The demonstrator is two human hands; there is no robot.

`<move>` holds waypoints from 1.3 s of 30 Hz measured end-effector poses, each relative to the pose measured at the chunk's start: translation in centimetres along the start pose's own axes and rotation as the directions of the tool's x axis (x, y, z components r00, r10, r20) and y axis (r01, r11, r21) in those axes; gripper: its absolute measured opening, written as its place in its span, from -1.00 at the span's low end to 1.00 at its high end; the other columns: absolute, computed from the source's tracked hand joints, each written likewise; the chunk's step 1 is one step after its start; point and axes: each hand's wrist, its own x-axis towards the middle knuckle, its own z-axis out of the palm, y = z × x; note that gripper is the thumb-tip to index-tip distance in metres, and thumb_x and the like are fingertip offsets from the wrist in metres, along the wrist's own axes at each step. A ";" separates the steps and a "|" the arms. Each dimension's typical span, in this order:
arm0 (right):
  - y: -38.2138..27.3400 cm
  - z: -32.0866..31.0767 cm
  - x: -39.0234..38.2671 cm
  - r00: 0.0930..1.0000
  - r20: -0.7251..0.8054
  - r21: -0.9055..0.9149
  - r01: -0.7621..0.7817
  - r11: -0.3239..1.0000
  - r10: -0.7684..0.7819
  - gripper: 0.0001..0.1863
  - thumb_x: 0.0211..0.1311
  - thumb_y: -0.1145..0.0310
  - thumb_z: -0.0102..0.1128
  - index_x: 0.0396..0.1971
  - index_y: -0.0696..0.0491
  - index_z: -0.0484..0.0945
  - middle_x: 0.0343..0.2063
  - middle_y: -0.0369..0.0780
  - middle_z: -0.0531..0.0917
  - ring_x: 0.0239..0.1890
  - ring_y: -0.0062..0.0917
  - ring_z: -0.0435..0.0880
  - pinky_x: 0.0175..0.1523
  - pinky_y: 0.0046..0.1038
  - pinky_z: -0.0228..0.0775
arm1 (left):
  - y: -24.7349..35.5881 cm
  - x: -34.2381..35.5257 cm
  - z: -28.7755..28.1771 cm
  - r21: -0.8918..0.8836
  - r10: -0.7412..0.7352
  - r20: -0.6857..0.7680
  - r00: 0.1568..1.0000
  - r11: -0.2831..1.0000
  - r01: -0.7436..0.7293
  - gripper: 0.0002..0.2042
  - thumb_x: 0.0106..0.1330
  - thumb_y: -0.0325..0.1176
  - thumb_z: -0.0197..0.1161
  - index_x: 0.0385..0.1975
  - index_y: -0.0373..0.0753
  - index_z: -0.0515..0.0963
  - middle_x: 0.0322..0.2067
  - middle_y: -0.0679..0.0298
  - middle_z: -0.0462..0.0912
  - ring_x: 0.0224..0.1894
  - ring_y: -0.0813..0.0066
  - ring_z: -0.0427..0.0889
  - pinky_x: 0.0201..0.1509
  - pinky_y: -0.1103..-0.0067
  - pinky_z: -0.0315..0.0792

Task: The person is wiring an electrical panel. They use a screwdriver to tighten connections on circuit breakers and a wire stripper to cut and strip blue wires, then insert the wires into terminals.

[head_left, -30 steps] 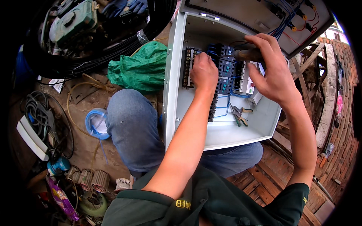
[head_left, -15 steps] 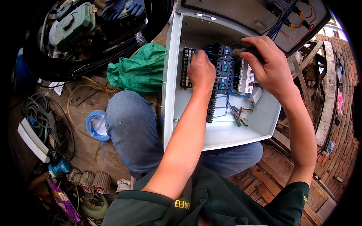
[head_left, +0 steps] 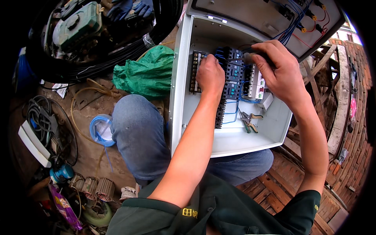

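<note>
An open light-grey metal electrical box (head_left: 258, 143) rests on my lap. Over the black terminal strip (head_left: 194, 74) at its left side, my left hand (head_left: 210, 74) is closed in a pinch, its fingertips hidden; blue wires lie beside them. My right hand (head_left: 278, 66) wraps round the dark handle of a screwdriver (head_left: 250, 58), whose thin shaft points left toward my left hand, across the black contactors (head_left: 234, 72). Right of these sit white breakers (head_left: 256, 84). Wire cutters (head_left: 249, 122) with green and tan handles lie in the box's lower part.
The box's hinged door (head_left: 250, 19), carrying blue and red wires, stands open beyond. To the left are a green sack (head_left: 145, 72), a black cable coil (head_left: 137, 51), a blue wire roll (head_left: 102, 131) and motor parts (head_left: 90, 188). Wooden planks (head_left: 337, 98) and bricks flank the right.
The view has shifted slightly, so the box sits a little lower and further right. Both hands keep their places at the terminal strip and screwdriver.
</note>
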 end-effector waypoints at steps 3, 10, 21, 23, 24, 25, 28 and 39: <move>0.1 0.1 0.0 0.998 -0.031 -0.022 0.054 0.998 -0.054 -0.81 0.24 0.45 0.29 -0.16 0.12 0.62 -0.25 -0.10 0.61 -0.21 -0.17 0.64 -0.11 -0.30 0.49 | -0.4 0.2 0.1 -0.038 0.013 -0.021 1.000 0.999 -0.013 -0.89 0.30 -0.37 0.27 -0.40 -0.24 0.54 -0.38 0.10 0.68 -0.28 -0.06 0.64 -0.24 0.18 0.49; 0.1 0.1 0.0 0.998 -0.041 -0.046 0.036 0.998 -0.038 -0.82 0.25 0.45 0.27 -0.15 0.11 0.61 -0.25 -0.10 0.60 -0.21 -0.16 0.64 -0.11 -0.30 0.50 | -0.7 0.6 0.0 -0.003 0.052 0.043 0.998 0.999 -0.052 -0.94 0.34 -0.39 0.22 -0.35 -0.20 0.53 -0.33 0.11 0.66 -0.27 -0.07 0.66 -0.24 0.14 0.52; 0.1 -0.3 0.2 0.993 -0.021 -0.044 0.119 0.992 -0.120 -0.64 0.16 0.50 0.26 0.00 0.10 0.56 -0.09 -0.07 0.55 -0.20 -0.12 0.63 -0.07 -0.25 0.51 | 0.2 1.2 -0.5 0.036 0.013 0.072 0.997 0.999 -0.016 -0.92 0.30 -0.42 0.24 -0.40 -0.26 0.56 -0.40 0.03 0.69 -0.30 -0.12 0.64 -0.22 0.21 0.51; 0.0 -0.3 0.2 0.994 -0.029 -0.045 0.104 0.994 -0.106 -0.64 0.17 0.48 0.28 0.00 0.09 0.57 -0.09 -0.08 0.55 -0.20 -0.12 0.63 -0.08 -0.25 0.51 | 0.4 1.1 -0.6 0.043 0.028 0.066 0.997 0.999 -0.031 -0.93 0.29 -0.43 0.25 -0.40 -0.25 0.56 -0.39 0.04 0.69 -0.29 -0.11 0.64 -0.22 0.21 0.52; -0.3 -0.4 0.2 0.996 -0.023 -0.051 0.081 0.995 -0.082 -0.66 0.18 0.46 0.28 -0.02 0.09 0.58 -0.11 -0.08 0.56 -0.20 -0.13 0.63 -0.08 -0.25 0.51 | 0.4 1.1 -0.6 0.048 0.035 0.062 0.997 0.998 -0.038 -0.94 0.29 -0.43 0.25 -0.40 -0.25 0.56 -0.38 0.04 0.69 -0.28 -0.10 0.64 -0.22 0.21 0.52; -0.4 -0.4 0.2 0.998 -0.017 -0.056 0.058 0.997 -0.059 -0.69 0.19 0.45 0.29 -0.04 0.09 0.59 -0.13 -0.09 0.57 -0.20 -0.13 0.63 -0.09 -0.25 0.51 | 0.4 1.1 -0.6 0.047 0.038 0.061 0.997 0.998 -0.041 -0.94 0.29 -0.43 0.25 -0.40 -0.25 0.56 -0.38 0.05 0.69 -0.28 -0.10 0.64 -0.22 0.22 0.52; 0.5 -0.1 0.2 1.000 0.000 -0.054 0.003 0.999 -0.003 -0.76 0.22 0.40 0.31 -0.12 0.09 0.62 -0.20 -0.12 0.60 -0.20 -0.17 0.64 -0.11 -0.27 0.52 | 0.4 1.0 -0.6 0.037 0.046 0.059 0.997 0.998 -0.048 -0.96 0.27 -0.45 0.25 -0.39 -0.24 0.56 -0.37 0.06 0.69 -0.28 -0.09 0.64 -0.22 0.22 0.52; 0.6 0.0 0.1 0.996 -0.047 -0.003 0.081 0.997 -0.081 -0.71 0.19 0.54 0.21 -0.06 0.14 0.59 -0.16 -0.09 0.57 -0.15 -0.16 0.63 -0.05 -0.28 0.51 | -0.2 1.1 -0.4 0.007 0.083 0.037 0.996 0.996 -0.083 -0.97 0.25 -0.49 0.26 -0.39 -0.27 0.55 -0.39 0.05 0.67 -0.30 -0.09 0.63 -0.22 0.21 0.50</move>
